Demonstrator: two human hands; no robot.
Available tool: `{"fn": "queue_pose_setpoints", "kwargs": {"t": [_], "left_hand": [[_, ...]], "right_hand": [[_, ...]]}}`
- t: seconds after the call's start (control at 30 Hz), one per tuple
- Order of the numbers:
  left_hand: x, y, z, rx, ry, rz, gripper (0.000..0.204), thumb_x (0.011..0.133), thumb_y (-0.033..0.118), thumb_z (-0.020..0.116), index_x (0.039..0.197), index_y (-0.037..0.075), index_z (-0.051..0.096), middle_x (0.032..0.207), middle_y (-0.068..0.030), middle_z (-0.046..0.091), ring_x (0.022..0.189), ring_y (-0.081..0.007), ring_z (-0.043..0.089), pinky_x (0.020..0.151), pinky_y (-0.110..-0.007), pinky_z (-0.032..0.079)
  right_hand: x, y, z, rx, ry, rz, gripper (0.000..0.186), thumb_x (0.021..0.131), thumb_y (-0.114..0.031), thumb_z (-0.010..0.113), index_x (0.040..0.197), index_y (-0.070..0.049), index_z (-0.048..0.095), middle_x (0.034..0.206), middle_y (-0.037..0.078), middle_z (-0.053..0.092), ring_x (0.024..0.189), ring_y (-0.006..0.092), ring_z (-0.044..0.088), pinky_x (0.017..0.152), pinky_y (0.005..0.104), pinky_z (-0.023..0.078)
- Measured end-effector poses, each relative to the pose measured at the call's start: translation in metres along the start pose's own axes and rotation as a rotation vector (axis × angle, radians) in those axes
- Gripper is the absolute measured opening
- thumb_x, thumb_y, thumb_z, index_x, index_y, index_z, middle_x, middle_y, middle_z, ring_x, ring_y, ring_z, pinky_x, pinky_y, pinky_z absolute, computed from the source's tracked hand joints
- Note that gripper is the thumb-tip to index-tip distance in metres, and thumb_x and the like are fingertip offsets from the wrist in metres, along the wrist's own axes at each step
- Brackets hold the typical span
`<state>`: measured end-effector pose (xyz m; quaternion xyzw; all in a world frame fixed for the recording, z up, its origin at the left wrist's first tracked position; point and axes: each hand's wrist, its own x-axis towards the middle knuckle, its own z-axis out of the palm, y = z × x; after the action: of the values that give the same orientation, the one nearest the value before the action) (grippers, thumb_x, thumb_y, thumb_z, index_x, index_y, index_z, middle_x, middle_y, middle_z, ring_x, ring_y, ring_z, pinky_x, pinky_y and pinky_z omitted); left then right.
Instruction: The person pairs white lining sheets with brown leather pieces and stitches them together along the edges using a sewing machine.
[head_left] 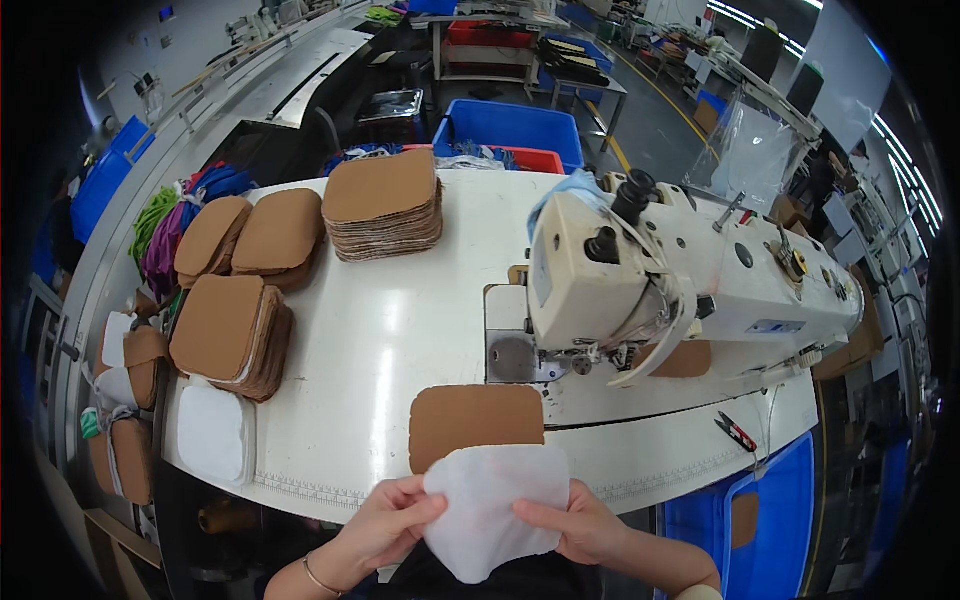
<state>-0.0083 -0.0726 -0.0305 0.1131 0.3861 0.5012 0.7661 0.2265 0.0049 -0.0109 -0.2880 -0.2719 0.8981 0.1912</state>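
A white fabric piece (495, 520) with rounded corners hangs between my hands at the table's front edge. My left hand (395, 520) pinches its left side between thumb and fingers. On the opposite side my right hand (580, 522) grips it, thumb lying on top. Just beyond, a brown rounded panel (476, 418) lies flat on the table, its near part hidden behind the white piece. The sewing machine (610, 270) stands to the right, its metal needle plate (515, 355) close to the brown panel's far edge.
Stacks of brown panels (380, 200) stand at the table's far left, with a white stack (215, 435) nearer. Red-handled thread snips (737, 431) lie at the right. A blue bin (790, 500) sits below the right edge; another blue bin (510, 130) is behind the table.
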Motion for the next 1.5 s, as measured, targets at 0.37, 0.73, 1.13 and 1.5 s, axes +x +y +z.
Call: {"fn": "queue_pose_setpoints", "kwargs": {"t": [0.37,0.73,1.13,1.5], "left_hand": [[0.004,0.023,0.018,0.823,0.449,0.717,0.039,0.091,-0.002,0.061,0.125,0.0,0.04,0.077,-0.004,0.059,0.066,-0.0062,0.052,0.063,-0.019,0.042],[0.049,0.049,0.016,1.462,0.379,0.648,0.018,0.084,-0.004,0.066,0.1,0.001,0.07,0.084,-0.0093,0.064,0.068,-0.0152,0.062,0.063,-0.024,0.051],[0.05,0.043,0.01,1.526,0.369,0.719,0.022,0.079,-0.006,0.07,0.1,-0.001,0.071,0.087,-0.0085,0.06,0.066,-0.0144,0.056,0.059,-0.023,0.046],[0.04,0.043,0.013,1.626,0.358,0.786,0.02,0.079,-0.007,0.07,0.098,-0.001,0.07,0.086,-0.0092,0.06,0.068,-0.0165,0.059,0.061,-0.025,0.047]], "right_hand": [[0.0,0.004,-0.027,-1.241,0.052,-0.789,0.047,0.086,0.0,0.063,0.131,0.003,0.048,0.106,0.016,0.066,0.084,0.0218,0.068,0.075,0.0279,0.056],[0.022,-0.032,-0.053,-2.159,0.037,-1.195,0.032,0.073,-0.007,0.06,0.103,0.003,0.066,0.098,0.01,0.063,0.085,0.0166,0.057,0.066,0.0231,0.047],[0.012,-0.029,-0.056,-2.387,-0.072,-1.284,0.029,0.075,-0.016,0.058,0.095,0.004,0.067,0.105,0.011,0.065,0.103,0.0231,0.059,0.086,0.0334,0.047],[0.013,-0.028,-0.047,-2.469,-0.16,-1.136,0.037,0.073,-0.018,0.055,0.097,0.007,0.067,0.104,0.015,0.065,0.102,0.0277,0.061,0.09,0.0354,0.047]]}}
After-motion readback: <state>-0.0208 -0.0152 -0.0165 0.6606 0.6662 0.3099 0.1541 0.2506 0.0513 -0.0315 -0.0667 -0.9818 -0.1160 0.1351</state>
